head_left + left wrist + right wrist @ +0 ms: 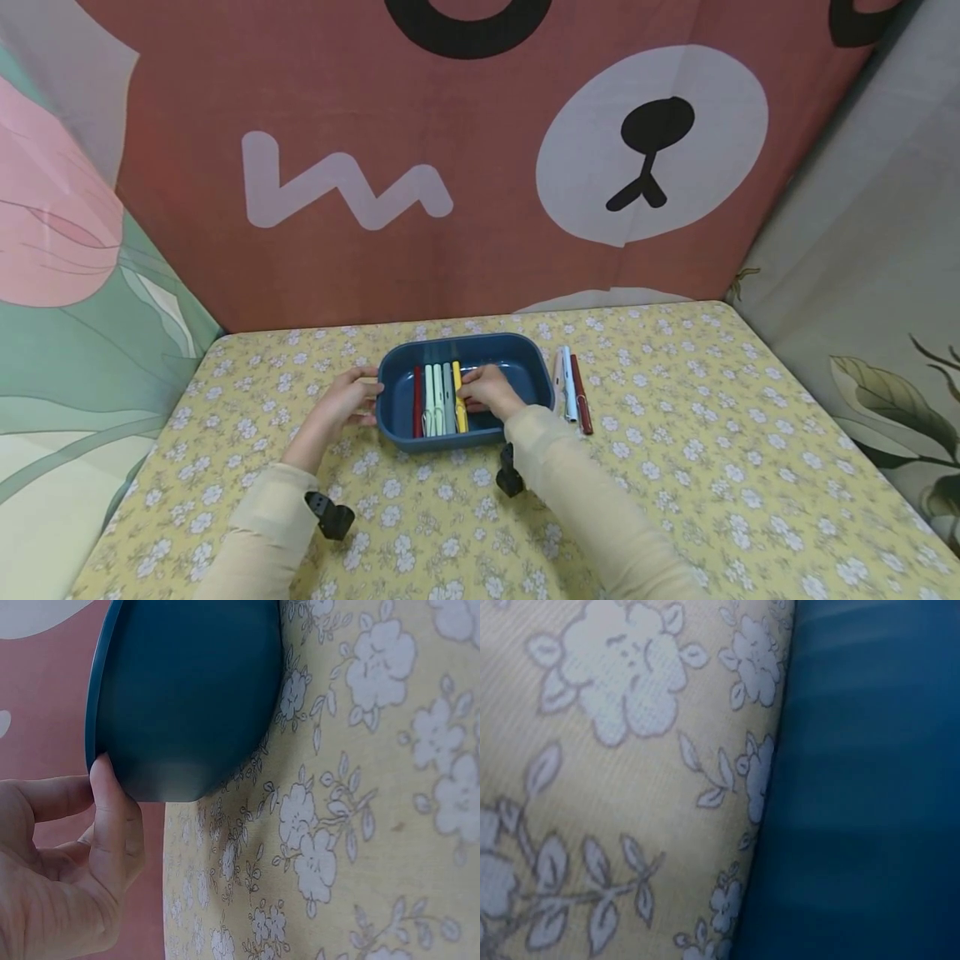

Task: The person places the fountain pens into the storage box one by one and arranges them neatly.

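A blue oblong tray [401, 392] sits on the table. At its left end my left hand [352, 398] holds the rim; the left wrist view has the thumb [111, 817] against the tray's outer wall. Inside, a dark red pen [417, 402], two pale green pens [434, 400] and a grey-green pen [448, 398] lie side by side. My right hand [491, 392] reaches over the near right rim and pinches a yellow pen [457, 379] at the right of that row. The right wrist view shows only tray wall [862, 787] and cloth, not the fingers.
Just right of the tray lie a pinkish pen [558, 379], a light blue pen [570, 387] and another dark red pen [581, 396]. Yellow flowered cloth [675, 483] covers the table. A printed red curtain [360, 267] hangs behind the far edge.
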Demonstrator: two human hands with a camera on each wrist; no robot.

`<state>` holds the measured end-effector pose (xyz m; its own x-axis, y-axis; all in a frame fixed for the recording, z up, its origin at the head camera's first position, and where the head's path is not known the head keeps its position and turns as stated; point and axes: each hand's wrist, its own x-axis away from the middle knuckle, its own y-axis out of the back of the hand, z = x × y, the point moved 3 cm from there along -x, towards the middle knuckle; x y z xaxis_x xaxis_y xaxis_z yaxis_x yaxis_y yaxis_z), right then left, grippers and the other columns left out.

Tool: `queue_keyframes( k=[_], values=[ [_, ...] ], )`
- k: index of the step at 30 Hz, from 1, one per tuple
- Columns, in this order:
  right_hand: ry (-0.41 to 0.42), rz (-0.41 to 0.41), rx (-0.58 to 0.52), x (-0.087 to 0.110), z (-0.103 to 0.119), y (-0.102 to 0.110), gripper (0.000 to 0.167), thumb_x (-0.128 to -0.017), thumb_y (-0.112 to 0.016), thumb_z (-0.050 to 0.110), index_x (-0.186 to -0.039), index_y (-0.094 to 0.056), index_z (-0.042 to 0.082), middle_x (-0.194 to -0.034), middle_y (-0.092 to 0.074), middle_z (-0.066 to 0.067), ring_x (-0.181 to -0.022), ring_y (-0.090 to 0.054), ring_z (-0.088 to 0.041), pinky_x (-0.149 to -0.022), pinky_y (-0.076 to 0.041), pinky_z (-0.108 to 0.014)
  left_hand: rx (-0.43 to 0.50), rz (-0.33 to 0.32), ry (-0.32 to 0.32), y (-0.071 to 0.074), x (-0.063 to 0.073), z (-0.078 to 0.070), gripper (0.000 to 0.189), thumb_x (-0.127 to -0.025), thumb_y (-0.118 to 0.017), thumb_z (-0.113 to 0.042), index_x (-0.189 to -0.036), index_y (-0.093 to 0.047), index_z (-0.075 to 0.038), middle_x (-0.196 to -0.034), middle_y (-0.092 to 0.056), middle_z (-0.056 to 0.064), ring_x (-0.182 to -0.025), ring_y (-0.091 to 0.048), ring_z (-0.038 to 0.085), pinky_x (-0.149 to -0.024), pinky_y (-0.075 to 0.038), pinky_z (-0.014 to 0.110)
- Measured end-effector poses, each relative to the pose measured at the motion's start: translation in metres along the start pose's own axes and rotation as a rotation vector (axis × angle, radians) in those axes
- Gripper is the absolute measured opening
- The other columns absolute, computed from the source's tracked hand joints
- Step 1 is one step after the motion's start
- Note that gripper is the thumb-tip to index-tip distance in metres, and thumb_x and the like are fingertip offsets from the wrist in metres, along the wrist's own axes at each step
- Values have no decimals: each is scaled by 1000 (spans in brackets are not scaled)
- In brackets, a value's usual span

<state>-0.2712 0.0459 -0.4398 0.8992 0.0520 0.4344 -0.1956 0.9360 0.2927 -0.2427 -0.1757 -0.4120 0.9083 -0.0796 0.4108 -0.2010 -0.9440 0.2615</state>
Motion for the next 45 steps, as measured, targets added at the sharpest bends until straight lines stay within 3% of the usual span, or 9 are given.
queue_keyframes(
  k=[19,26,35,42,45],
  values=[
    [67,-8,111,1,2,0,25,-86,-65,3,-110,-62,-5,-104,-65,-19,-70,-63,-17,-67,-59,-29,6,0,-19,-1,2,1,52,-100,-48,-17,-146,-30,-3,-97,-57,6,-72,-56,9,-59,-54,23],
    [92,12,67,2,3,6,30,-89,-61,5,-116,-57,-5,-113,-61,-21,-84,-67,-27,-72,-59,-32,4,-11,-14,-1,1,1,51,-99,-48,-17,-145,-32,-3,-102,-60,8,-73,-59,9,-59,-55,24],
    [108,33,3,3,13,17,34,-92,-59,5,-124,-54,-5,-116,-60,-22,-79,-63,-21,-76,-59,-33,15,-16,-3,0,-2,1,49,-99,-47,-17,-144,-34,-4,-96,-60,4,-72,-58,9,-59,-54,23],
    [142,35,14,6,20,32,38,-93,-59,6,-128,-53,-6,-118,-61,-22,-98,-66,-33,-78,-59,-33,14,-16,-3,-1,0,0,50,-99,-48,-17,-145,-33,-3,-95,-59,4,-73,-58,10,-59,-54,23],
    [142,37,14,8,23,41,38,-93,-58,6,-130,-52,-5,-116,-61,-22,-99,-65,-33,-83,-58,-37,15,-11,-7,-1,1,0,51,-99,-48,-17,-145,-32,-3,-94,-59,4,-73,-57,10,-59,-54,23]
  ],
)
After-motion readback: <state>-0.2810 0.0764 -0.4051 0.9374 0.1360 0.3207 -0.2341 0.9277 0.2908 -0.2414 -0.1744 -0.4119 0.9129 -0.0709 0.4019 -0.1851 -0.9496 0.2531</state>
